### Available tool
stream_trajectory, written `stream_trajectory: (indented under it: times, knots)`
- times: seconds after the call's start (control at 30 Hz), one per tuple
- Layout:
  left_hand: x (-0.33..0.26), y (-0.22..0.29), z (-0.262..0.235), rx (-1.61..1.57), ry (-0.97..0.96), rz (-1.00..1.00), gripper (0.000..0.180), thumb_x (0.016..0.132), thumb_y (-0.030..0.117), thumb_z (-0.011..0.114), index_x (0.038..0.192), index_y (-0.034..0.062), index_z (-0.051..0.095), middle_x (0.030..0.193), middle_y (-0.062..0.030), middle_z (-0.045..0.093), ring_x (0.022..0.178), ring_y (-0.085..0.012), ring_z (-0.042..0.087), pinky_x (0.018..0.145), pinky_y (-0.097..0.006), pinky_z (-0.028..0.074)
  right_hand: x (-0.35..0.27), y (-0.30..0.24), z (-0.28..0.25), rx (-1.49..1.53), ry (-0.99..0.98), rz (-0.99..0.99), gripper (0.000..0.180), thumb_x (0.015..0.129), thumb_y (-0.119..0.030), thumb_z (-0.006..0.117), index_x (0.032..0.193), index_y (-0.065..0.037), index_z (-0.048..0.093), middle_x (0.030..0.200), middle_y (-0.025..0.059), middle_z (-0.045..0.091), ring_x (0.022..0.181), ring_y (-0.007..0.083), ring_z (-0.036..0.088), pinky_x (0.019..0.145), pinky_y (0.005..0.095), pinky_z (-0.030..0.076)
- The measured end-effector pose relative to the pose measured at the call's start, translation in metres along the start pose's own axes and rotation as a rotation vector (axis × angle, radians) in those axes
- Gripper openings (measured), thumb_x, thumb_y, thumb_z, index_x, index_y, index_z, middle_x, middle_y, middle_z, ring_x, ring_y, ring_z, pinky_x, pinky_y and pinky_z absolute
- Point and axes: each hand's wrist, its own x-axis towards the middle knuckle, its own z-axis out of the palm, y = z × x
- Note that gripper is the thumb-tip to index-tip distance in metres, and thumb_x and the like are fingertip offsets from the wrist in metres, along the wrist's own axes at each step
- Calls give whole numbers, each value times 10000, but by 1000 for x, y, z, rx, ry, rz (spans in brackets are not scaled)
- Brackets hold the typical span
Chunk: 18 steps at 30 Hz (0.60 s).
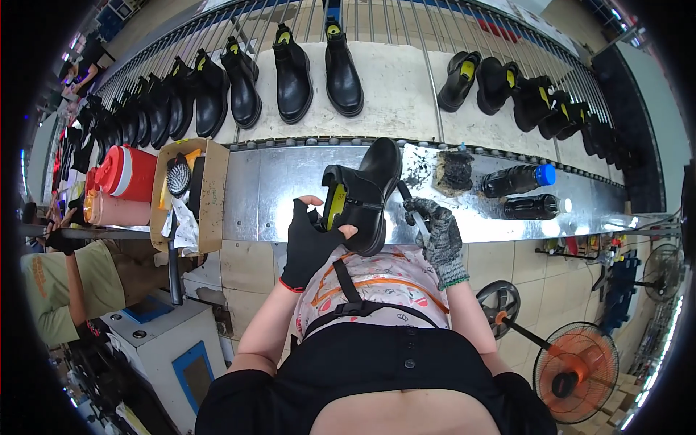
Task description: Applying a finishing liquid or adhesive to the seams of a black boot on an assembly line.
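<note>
A black leather ankle boot (370,185) with a yellow-green lining is tilted over the front edge of the metal ledge, its toe pointing away from me. My left hand (310,243), in a black glove with bare fingertips, grips the boot around its heel and shaft. In a grey knitted glove, my right hand (441,235) is closed round a slim tool (420,224) with a pale handle and a dark end. That dark end is close beside the boot's right side; whether it touches, I cannot tell.
Black boots (293,80) line the pale conveyor behind the metal ledge (268,192). On the ledge, two bottles of dark liquid (507,180) lie near a black-stained pad (454,172). A cardboard box (212,196) with a hairbrush stands left, beside a red jug (129,172). A fan (576,373) stands lower right.
</note>
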Motion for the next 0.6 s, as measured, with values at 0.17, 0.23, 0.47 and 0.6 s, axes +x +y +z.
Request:
stream_trajectory:
  times: [0.17,0.23,0.47,0.6]
  knots:
    - [-10,-5,-4,-313,-50,-273,625,673,103,789,1151,12,397,805,-87,607,673,-135,622,581,-240,532,-6,-6,6,-209,-54,-183,263,870,-127,530,1084,-13,635,933,93,679,865,150,629,801,281,482]
    - [-13,-3,-8,-381,-78,-351,632,676,93,774,1173,0,395,819,-93,608,690,-135,622,587,-241,532,-8,-3,6,-247,-75,-201,268,857,-121,549,1088,-13,631,956,99,679,880,158,632,814,283,482]
    - [-17,-22,-21,-497,-218,-529,551,670,4,661,1173,-23,437,866,-96,606,691,-132,603,681,-287,540,-18,2,-3,4,-243,-123,353,887,-231,587,1160,-8,576,1054,110,658,950,176,622,834,266,486]
    - [-21,-20,-16,-539,-218,-535,535,674,-17,646,1167,-24,438,864,-91,600,684,-131,600,662,-280,526,-20,0,-10,243,-254,244,881,841,-737,276,1177,31,547,1140,143,614,1037,197,583,897,266,458]
